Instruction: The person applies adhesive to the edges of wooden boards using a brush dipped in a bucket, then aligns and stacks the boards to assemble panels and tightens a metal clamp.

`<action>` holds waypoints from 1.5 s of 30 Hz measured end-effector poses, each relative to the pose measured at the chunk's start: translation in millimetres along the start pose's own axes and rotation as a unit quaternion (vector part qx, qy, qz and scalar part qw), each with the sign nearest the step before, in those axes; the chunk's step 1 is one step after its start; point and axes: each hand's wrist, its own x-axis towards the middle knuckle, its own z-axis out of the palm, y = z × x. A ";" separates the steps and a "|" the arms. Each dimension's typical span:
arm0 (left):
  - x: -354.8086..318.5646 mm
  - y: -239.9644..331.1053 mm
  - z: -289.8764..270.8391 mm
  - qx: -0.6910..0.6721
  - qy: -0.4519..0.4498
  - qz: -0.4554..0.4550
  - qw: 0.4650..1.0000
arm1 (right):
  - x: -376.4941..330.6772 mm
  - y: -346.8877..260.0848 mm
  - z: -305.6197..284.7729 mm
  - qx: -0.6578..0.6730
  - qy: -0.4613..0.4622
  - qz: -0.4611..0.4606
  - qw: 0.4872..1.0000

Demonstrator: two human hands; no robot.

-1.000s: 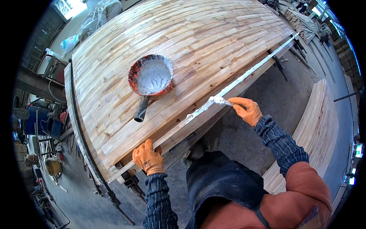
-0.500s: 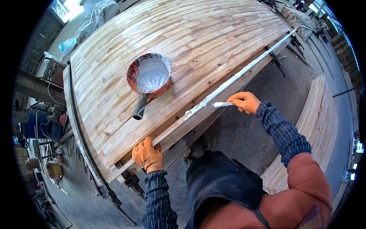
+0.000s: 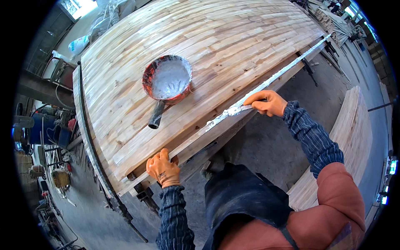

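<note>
My right hand, in an orange glove, is closed round a small brush whose tip is coated in white glue. The tip touches a thick white bead of glue running along the narrow edge of a long wooden board. My left hand, also gloved in orange, grips that board near its close left end, fingers wrapped over the edge. On the wooden panel stands a red, glue-smeared pot with a dark handle, partly filled with white glue.
A long black bar clamp runs along the panel's left end. More clamps stick out below its right edge. Stacked wooden panels lie on the right. Buckets and machinery stand at the left, and plastic sacks lie beyond the panel.
My right hand has brought the brush leftward and up onto the board's edge, and glue has piled up at its tip. My left hand keeps its grip. The whole view has shifted slightly.
</note>
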 end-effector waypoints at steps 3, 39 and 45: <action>0.1 -1.4 0.1 0.005 0.008 0.012 1.000 | -2.8 -0.1 18.1 0.030 0.002 0.015 0.999; -15.5 -10.2 9.2 -0.040 0.066 0.053 0.996 | 71.7 -70.8 64.1 -0.207 -0.085 0.179 0.958; -11.9 -8.4 5.0 -0.051 0.051 0.033 0.997 | 47.8 -58.8 54.4 -0.079 -0.085 0.198 0.973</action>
